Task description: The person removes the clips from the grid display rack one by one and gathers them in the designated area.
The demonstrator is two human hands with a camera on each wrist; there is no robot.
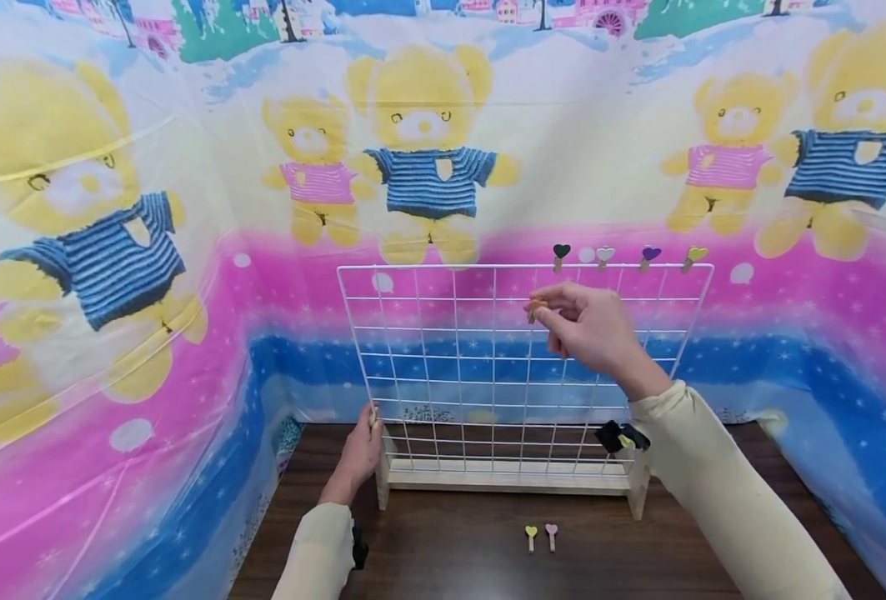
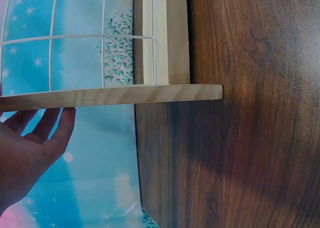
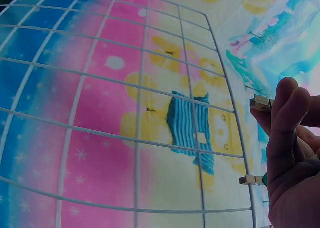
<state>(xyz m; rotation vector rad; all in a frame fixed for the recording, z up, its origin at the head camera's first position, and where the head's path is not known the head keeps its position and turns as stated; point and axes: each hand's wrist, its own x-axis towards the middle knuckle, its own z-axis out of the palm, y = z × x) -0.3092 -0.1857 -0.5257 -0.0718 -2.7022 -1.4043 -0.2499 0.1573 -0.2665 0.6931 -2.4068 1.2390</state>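
A white wire grid rack stands upright in a wooden base. My left hand grips the rack's left wooden upright, its fingers against the board's outer side in the left wrist view. My right hand pinches a small wooden clothespin with an orange top, in front of the grid and below its top wire. Along the right part of that wire sit a dark green heart clothespin, a white one, a purple one and a yellow one.
On the dark wooden table, in front of the rack, lie a yellow heart clothespin and a pink heart clothespin. A cloth printed with teddy bears hangs behind the rack and along the left side.
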